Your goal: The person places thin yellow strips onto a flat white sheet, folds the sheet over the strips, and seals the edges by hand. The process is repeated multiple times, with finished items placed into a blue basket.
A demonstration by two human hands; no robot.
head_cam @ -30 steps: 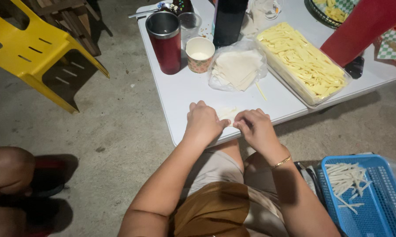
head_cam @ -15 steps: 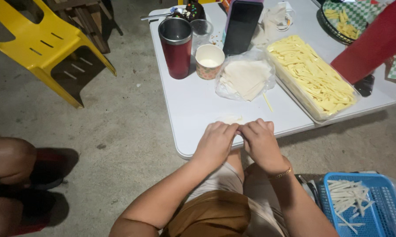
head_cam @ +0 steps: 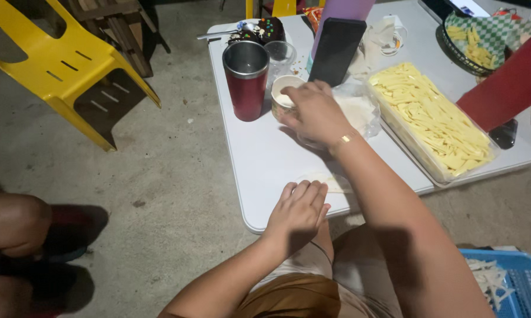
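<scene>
The thin wrapper (head_cam: 327, 181) at the table's (head_cam: 259, 171) six o'clock edge is pinned flat under the left hand (head_cam: 298, 211), fingers unclenched. The right hand (head_cam: 315, 112), grasping nothing, is dipped at the small paper cup (head_cam: 286, 97) toward twelve o'clock; a wetting and sealing step is judged underway, so careful dabbing along the wrapper's edge is called for.

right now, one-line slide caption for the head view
Right hand reaches to a small cup; left hand rests on a thin wrapper.

One red tumbler (head_cam: 246, 79), one paper cup (head_cam: 284, 94), one tray (head_cam: 433, 121) (cheese sticks), two hands (head_cam: 298, 212).
</scene>
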